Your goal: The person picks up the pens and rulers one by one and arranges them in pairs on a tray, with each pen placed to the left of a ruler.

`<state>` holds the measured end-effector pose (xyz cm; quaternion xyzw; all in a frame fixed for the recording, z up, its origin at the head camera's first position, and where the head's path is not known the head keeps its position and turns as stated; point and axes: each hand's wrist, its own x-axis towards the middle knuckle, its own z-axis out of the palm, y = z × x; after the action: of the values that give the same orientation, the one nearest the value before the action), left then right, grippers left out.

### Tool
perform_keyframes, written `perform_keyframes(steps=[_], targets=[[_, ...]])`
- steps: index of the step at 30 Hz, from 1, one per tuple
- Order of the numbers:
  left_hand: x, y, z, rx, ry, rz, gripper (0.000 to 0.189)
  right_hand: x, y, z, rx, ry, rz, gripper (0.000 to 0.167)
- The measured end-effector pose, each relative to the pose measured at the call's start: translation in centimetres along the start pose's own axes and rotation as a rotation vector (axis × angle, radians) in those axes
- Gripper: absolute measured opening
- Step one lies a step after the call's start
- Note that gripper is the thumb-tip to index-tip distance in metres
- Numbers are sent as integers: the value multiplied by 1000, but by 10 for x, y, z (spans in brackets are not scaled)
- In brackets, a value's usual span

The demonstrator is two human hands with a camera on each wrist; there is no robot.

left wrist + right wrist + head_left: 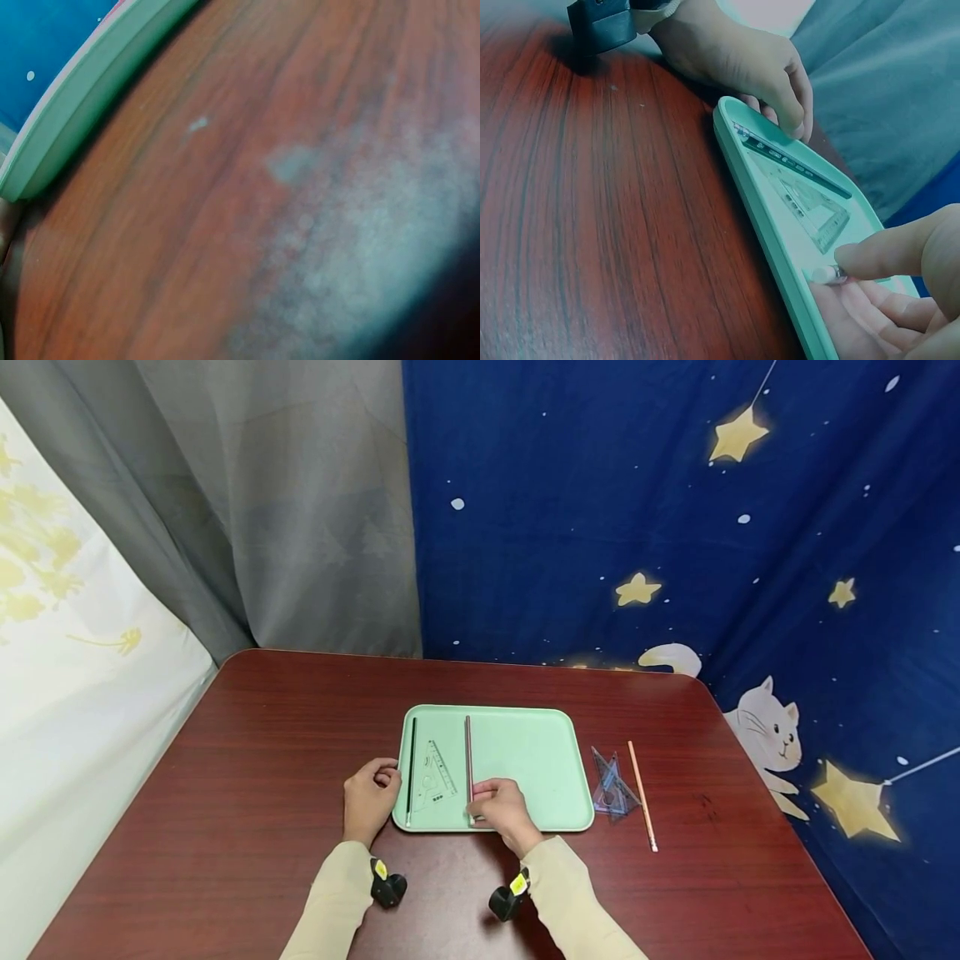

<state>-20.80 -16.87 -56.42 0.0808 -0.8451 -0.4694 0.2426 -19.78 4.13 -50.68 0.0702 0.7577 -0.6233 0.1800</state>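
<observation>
My right hand (501, 810) pinches the near end of a brownish-pink pencil (468, 752) that lies lengthwise in the light green tray (525, 718). In the right wrist view, the pencil's white end (826, 274) shows between thumb and fingers. At the tray's left rim, my left hand (369, 797) has loosely curled fingers, with the fingertips right at the edge. A black pencil (412, 768) lies along the tray's left side. Between the two pencils rests a clear triangular ruler (435, 774). The left wrist view catches mostly tabletop and the tray's outer wall (82, 105).
Right of the tray, several bluish transparent set squares (615, 789) lie in an overlapping pile. Beside them is a light orange pencil (642, 797). The reddish-brown wooden table (247, 760) backs onto grey (322, 527) and blue star-patterned curtains (562, 527).
</observation>
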Motion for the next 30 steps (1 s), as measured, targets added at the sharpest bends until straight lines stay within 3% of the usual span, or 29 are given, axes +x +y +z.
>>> perform_keyframes(steps=[4, 14, 30], targets=[[0, -2, 1, -9, 17, 31, 12, 0, -2, 4, -41, 35, 3, 30], [0, 1, -2, -1, -35, -28, 12, 0, -6, 10, -101, 59, -25, 29], [0, 1, -1, 1, -28, -21, 12, 4, -6, 17, -273, 125, -79, 21]])
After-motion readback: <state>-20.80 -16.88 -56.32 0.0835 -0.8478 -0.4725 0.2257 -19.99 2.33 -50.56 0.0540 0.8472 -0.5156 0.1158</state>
